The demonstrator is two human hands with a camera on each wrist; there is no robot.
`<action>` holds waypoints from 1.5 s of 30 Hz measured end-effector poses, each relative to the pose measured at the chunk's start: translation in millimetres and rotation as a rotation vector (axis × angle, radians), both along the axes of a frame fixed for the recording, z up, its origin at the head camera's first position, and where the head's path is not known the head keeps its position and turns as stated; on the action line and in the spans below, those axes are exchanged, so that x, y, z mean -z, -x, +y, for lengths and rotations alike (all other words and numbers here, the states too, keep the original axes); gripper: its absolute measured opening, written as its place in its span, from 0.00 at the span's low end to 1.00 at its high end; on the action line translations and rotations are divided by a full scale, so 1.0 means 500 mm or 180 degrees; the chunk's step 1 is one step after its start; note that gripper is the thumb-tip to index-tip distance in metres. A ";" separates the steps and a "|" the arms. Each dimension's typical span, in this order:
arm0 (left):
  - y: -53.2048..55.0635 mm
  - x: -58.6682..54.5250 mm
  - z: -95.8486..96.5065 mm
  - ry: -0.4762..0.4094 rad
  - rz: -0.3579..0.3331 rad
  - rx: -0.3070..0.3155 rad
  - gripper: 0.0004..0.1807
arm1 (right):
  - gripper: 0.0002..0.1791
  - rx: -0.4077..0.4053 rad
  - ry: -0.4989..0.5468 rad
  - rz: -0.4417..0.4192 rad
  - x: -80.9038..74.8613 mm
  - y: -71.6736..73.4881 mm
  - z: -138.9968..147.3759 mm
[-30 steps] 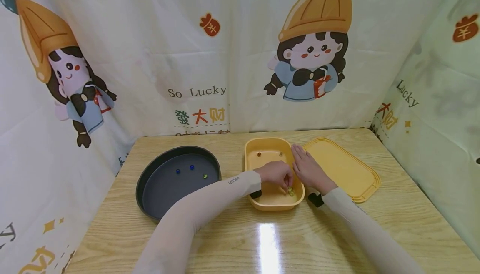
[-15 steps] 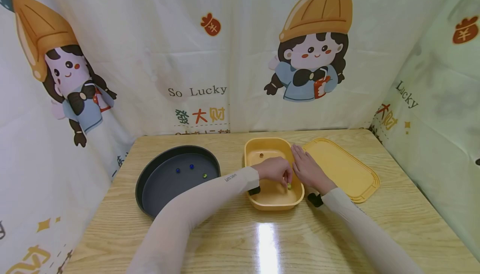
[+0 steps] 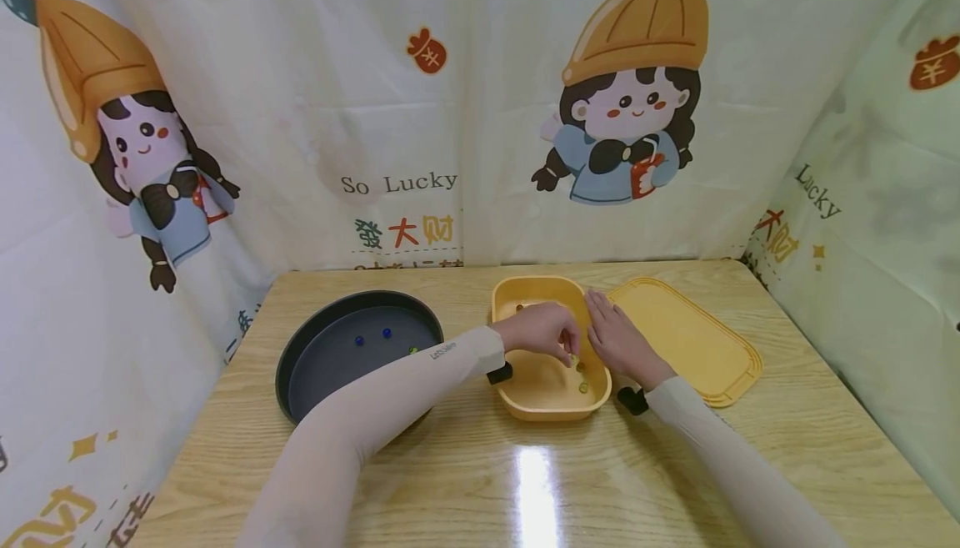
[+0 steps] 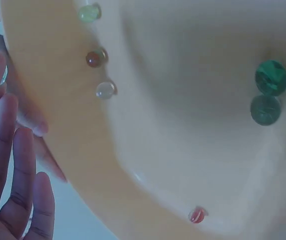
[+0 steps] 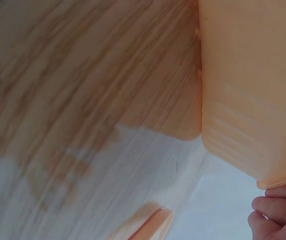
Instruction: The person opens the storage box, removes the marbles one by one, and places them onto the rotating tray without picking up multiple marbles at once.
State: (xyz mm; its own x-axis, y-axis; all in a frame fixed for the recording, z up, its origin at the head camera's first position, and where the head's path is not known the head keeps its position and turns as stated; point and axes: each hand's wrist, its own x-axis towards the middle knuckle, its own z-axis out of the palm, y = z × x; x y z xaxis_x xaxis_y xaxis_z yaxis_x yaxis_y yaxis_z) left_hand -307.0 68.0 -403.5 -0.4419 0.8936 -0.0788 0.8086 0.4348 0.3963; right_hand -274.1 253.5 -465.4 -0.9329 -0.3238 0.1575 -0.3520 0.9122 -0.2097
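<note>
My left hand (image 3: 542, 331) reaches into the yellow box (image 3: 551, 414), pinching a small pale yellow-green marble (image 3: 574, 360) at its fingertips. Two more marbles lie nearby on the box floor, one a yellowish marble (image 3: 583, 387). In the left wrist view the box holds a green marble (image 4: 271, 78), a second green one touching it, a clear marble (image 4: 105, 90), a brownish marble (image 4: 93, 59), a pale green marble (image 4: 89, 13) and a red marble (image 4: 197, 215). My right hand (image 3: 622, 339) rests against the box's right rim with fingers extended.
A dark round pan (image 3: 315, 389) stands at the left, partly behind my left arm. In it are a blue marble (image 3: 359, 341), another blue one and a green marble (image 3: 413, 350). The flat yellow lid (image 3: 682, 335) lies right of the box. A printed cloth (image 3: 495, 114) hangs behind.
My left hand has drawn slightly left and up inside the box, with the marble at its fingertips. The yellowish marbles near the front right corner show again. The right hand stays put.
</note>
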 end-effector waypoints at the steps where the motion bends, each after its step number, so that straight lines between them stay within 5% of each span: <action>1: 0.000 0.000 -0.004 -0.0018 -0.0032 -0.0014 0.05 | 0.30 0.0005 0.0011 -0.0013 0.000 0.000 0.000; 14: -0.015 -0.030 -0.076 -0.0302 -0.0189 -0.0196 0.04 | 0.31 0.0032 0.0022 -0.0094 0.001 0.003 0.000; 27: -0.057 -0.064 -0.178 -0.0608 -0.0356 -0.0499 0.05 | 0.31 -0.0013 0.0100 -0.0135 0.003 0.000 0.002; 37: -0.063 -0.062 -0.318 -0.1051 -0.0321 -0.1197 0.04 | 0.31 -0.0031 0.0063 -0.0134 0.006 0.000 0.004; 45: -0.033 -0.022 -0.424 -0.0962 -0.0323 -0.1706 0.05 | 0.31 -0.0054 0.0075 -0.0160 -0.001 -0.001 0.002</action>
State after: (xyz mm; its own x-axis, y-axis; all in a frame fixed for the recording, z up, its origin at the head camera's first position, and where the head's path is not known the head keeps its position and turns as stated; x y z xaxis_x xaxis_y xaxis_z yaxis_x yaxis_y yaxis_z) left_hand -290.3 -144.2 -392.4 -0.8387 0.5390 0.0778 0.4608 0.6264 0.6287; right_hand -273.8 254.4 -464.9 -0.9342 -0.3365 0.1183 -0.3559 0.9008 -0.2489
